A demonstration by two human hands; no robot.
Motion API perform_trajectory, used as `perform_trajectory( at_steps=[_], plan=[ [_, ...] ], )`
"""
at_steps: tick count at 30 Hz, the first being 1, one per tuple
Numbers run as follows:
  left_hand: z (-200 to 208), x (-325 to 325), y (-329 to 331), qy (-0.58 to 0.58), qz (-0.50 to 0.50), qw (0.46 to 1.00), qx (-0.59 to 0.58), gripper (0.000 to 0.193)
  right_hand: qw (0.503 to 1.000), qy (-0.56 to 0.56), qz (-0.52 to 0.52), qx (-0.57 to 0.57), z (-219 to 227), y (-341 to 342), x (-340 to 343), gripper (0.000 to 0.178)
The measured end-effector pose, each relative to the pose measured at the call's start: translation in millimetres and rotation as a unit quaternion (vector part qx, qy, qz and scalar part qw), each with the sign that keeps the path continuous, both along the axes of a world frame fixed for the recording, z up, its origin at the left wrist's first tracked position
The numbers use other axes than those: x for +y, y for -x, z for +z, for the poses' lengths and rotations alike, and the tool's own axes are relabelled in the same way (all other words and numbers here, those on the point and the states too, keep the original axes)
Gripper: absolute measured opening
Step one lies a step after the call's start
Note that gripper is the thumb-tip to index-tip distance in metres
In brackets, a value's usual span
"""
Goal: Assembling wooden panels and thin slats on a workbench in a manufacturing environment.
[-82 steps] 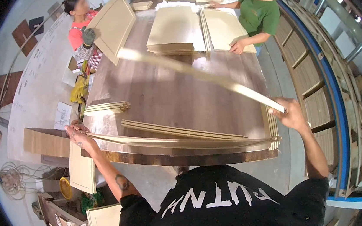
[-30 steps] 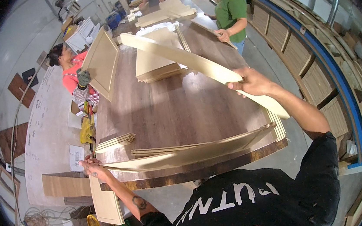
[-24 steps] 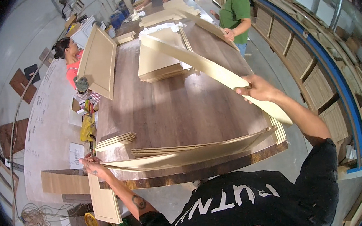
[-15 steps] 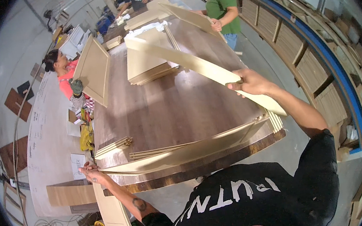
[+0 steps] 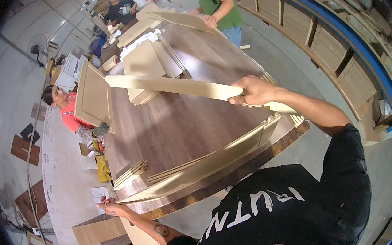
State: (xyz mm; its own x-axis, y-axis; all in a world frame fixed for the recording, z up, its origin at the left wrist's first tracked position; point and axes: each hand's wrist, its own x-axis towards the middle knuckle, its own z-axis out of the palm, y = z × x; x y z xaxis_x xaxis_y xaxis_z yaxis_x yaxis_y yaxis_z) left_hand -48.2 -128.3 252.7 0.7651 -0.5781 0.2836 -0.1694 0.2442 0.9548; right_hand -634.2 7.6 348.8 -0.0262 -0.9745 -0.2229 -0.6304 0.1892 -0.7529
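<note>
My right hand (image 5: 255,91) is closed round a long, flat, pale wooden strip (image 5: 168,84). The strip is held above the table, its far end reaching left past a stack of flat panels (image 5: 141,66). At the table's near left corner, my left hand (image 5: 113,208) has its fingers at the end of a long pale recessed panel (image 5: 227,156), gripping it. This panel stands tilted on its long edge along the near side of the table (image 5: 172,124). Just behind it lie several thin strips (image 5: 172,171), with a short bundle of strips (image 5: 130,173) to their left.
On the left, a person in red (image 5: 71,113) holds a framed panel (image 5: 91,92) upright at the table edge. A person in green (image 5: 217,4) handles another panel (image 5: 181,19) at the far right. Racks of boards (image 5: 327,43) line the right side.
The strip in my right hand has swung, its far end moving left and lower. My left hand stays at the long panel's end. The person in red has shifted the framed panel.
</note>
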Motion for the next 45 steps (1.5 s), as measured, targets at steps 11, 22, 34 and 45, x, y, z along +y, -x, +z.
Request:
perform_trajectory(
  at_steps=[11, 22, 34, 45],
  plan=[
    [-5, -5, -2, 0.01, 0.013, 1.0, -0.022, 0.063, 0.992, 0.109, 0.043, 0.05, -26, 14, 6, 0.032],
    [6, 3, 14, 0.038, 0.006, 0.999, -0.003, 0.057, 0.997, 0.071, 0.034, 0.015, -38, 28, 23, 0.036],
    [0, 14, -7, 0.04, -0.021, 0.999, 0.014, 0.054, 0.992, 0.082, -0.038, -0.084, -174, 66, 50, 0.035],
    [5, 36, -62, -0.086, -0.077, 0.992, 0.046, 0.045, 0.975, -0.017, -0.19, -0.111, -261, 54, 83, 0.031]
  ],
)
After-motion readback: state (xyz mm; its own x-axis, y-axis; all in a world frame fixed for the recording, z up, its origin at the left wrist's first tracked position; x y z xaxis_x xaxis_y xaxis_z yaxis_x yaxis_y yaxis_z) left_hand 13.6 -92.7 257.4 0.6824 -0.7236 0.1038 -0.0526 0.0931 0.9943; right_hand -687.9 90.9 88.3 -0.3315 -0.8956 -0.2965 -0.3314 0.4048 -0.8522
